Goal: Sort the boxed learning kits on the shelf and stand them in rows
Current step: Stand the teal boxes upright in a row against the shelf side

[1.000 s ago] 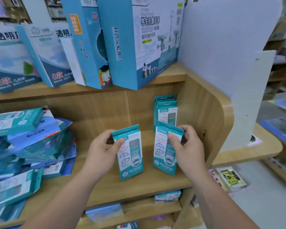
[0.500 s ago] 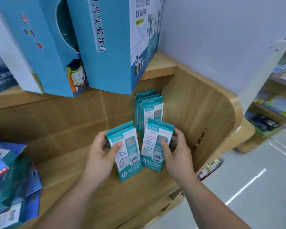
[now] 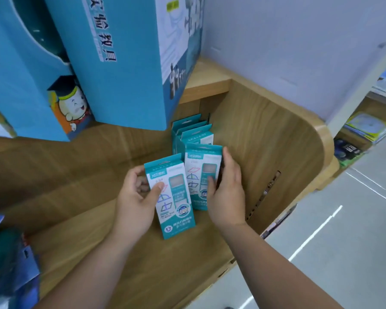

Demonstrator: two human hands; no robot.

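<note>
Teal kit (image 3: pixel 174 197) pinched by left hand (image 3: pixel 134 206), second kit (image 3: pixel 197 162) by right hand (image 3: pixel 227 197), fingers (image 3: pixel 140 185) half-hidden.

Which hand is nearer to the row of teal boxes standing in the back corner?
Right. The right hand grips the rear box just before the row; the left hand holds the front box farther forward and left.

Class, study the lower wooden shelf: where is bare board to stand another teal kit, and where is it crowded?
Free: bare board between the left hand and the blue pile, plus the front strip along the edge. Crowded: the corner by the side panel, with the standing row and both held kits.
</note>
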